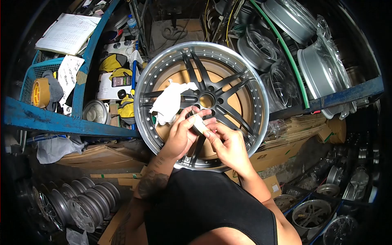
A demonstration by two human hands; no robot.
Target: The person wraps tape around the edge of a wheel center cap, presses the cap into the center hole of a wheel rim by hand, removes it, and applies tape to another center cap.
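Observation:
My left hand (181, 134) curls around what looks like a small roll of pale tape (199, 123), and the dark inside of its ring shows beneath the fingers. From the other side, my right hand (229, 146) pinches the roll's near edge between thumb and forefinger. Below both hands lies a large wheel rim (262, 102), with dark double spokes, a polished lip and small studs around its edge. A crumpled white cloth (169, 102) rests on the spokes, just beyond my left hand.
Blue shelf frames (65, 122) flank the rim on both sides. The left shelf holds a yellow tape roll (41, 92), a phone (121, 81) and papers (67, 32). Silver wheels (322, 71) fill the right shelf. Several wheels (92, 204) stand at lower left, near flattened cardboard (102, 157).

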